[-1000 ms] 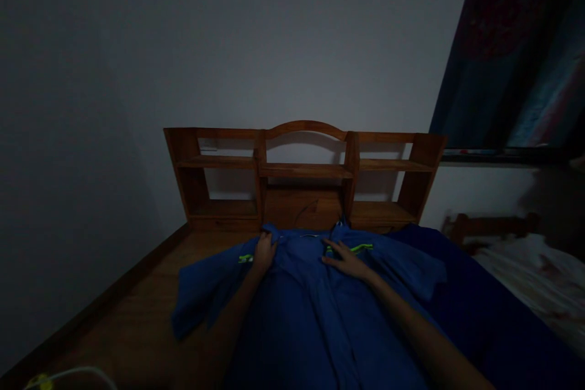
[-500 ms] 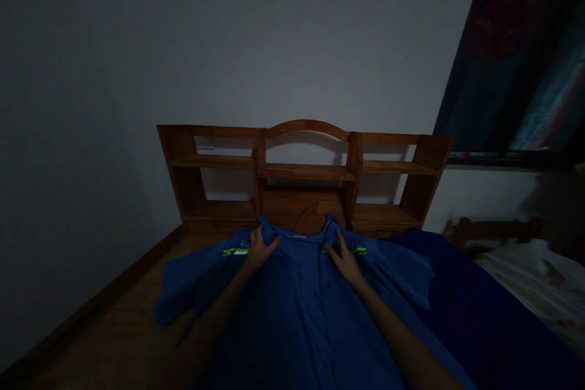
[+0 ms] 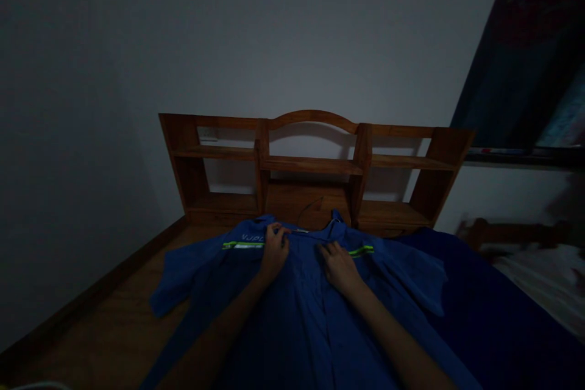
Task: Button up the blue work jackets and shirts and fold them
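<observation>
A blue short-sleeved shirt (image 3: 301,292) with yellow-green and pale stripes across the chest lies spread out, front up, its collar toward the headboard. White lettering shows above the stripe on the left side. My left hand (image 3: 275,253) is closed at the left side of the collar, thumb and fingers pinching the cloth. At the right collar edge, my right hand (image 3: 340,267) has its fingers bent down onto the shirt; the fingertips are dim and partly hidden. A thin dark curved wire (image 3: 311,203) rises behind the neck opening.
A wooden headboard with shelves (image 3: 311,164) stands against the pale wall (image 3: 274,30). Dark blue cloth (image 3: 493,317) lies on the right over the wooden bed surface (image 3: 114,323). Farther right are whitish bedding (image 3: 543,268) and a dark curtain (image 3: 512,61).
Both hands have moved inward along the collar and their spread fingers have curled in. More lettering shows on the shirt's left side. The view has shifted slightly.
</observation>
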Tool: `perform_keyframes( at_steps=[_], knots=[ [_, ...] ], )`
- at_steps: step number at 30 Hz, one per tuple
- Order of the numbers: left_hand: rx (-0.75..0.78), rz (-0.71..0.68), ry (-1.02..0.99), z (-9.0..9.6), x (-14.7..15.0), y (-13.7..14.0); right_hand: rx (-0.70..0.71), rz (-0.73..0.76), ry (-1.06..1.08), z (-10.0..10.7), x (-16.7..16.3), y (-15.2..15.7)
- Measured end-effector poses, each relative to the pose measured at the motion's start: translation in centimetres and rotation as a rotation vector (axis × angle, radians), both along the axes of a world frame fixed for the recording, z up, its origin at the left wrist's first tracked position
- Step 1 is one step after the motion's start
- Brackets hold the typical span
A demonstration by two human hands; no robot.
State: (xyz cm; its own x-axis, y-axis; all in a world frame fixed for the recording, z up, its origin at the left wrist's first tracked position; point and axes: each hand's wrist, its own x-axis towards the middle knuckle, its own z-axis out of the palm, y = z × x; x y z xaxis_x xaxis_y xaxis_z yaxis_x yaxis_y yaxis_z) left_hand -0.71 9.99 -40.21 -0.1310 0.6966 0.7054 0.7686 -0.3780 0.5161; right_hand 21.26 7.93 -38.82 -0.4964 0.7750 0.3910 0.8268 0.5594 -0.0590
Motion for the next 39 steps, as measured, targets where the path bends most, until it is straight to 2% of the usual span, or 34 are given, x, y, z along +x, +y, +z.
perform_keyframes(
  at_steps=[3, 6, 12, 17, 22, 25, 29, 31, 33, 35, 39],
  knots=[
    [-0.039, 0.089, -0.024, -0.8, -0.8, 0.2, -0.036, -0.099, -0.022, -0.7, 0.2, 0.6],
    [-0.048, 0.098, -0.046, -1.0, -0.8, -0.1, -0.108, -0.180, 0.033, -0.9, 0.9, 1.5],
    [-0.139, -0.017, -0.058, -1.6, -0.9, 0.1, -0.311, -0.306, 0.233, -0.4, 1.5, 2.3],
    [-0.283, -0.168, 0.149, -2.6, -3.1, 1.2, -0.238, -0.399, 0.065, -0.1, 0.7, 1.6],
    [-0.221, -0.238, 0.239, -2.7, -4.3, 1.1, -0.221, -0.476, 0.015, -0.4, 1.1, 1.4],
    [-0.221, -0.219, 0.258, -2.4, -4.3, 1.0, -0.265, -0.438, 0.179, 0.4, 2.2, 2.3],
    [-0.231, -0.204, 0.254, -1.9, -4.2, 0.8, -0.330, -0.308, 0.533, 3.4, 3.2, 5.0],
    [-0.246, -0.218, 0.275, -1.8, -4.1, 0.7, -0.318, -0.257, 0.606, 4.8, 2.7, 6.4],
    [-0.265, -0.224, 0.304, -1.7, -3.9, 0.5, -0.319, -0.190, 0.664, 5.2, 1.3, 7.2],
    [-0.278, -0.204, 0.321, -1.7, -3.8, 0.3, -0.341, -0.102, 0.685, 4.3, -0.7, 7.1],
    [-0.298, -0.146, 0.319, -1.7, -3.4, 0.1, -0.392, 0.076, 0.637, 0.2, -3.8, 5.0]
  ],
)
